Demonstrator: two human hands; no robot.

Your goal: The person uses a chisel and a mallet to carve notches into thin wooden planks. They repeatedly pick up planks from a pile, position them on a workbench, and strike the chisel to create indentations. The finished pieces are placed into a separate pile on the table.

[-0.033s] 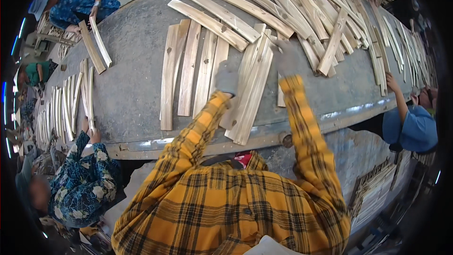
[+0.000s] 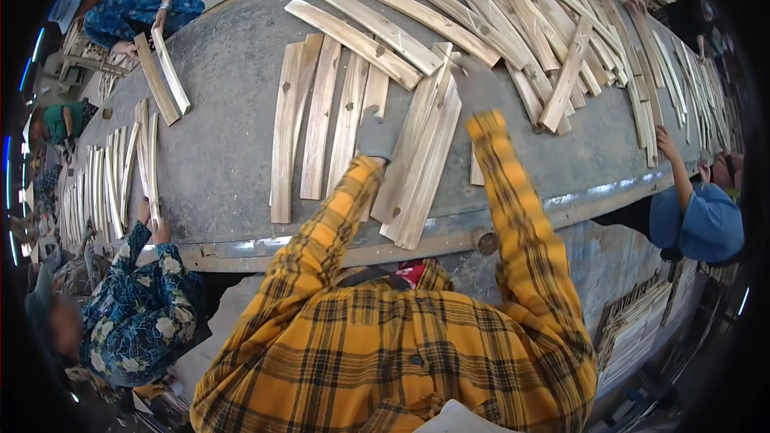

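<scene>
On the grey tabletop (image 2: 224, 136), overlapping wooden slats (image 2: 423, 164) are lying between the gloved left hand (image 2: 377, 138) and the blurred right hand (image 2: 479, 88). The left is covering part of a neighbouring slat (image 2: 374, 93); the right is reaching beside the overlapping slats' far ends. Whether either is opening or gripping, I cannot tell.

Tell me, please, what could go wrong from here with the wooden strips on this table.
The strips between the hands have their lower ends by the near edge of the table, so a nudge might tip one off. In the crisscrossed pile, pulling one strip could drag others along. The right grip, close to the former strips' far ends, might knock them askew.
</scene>
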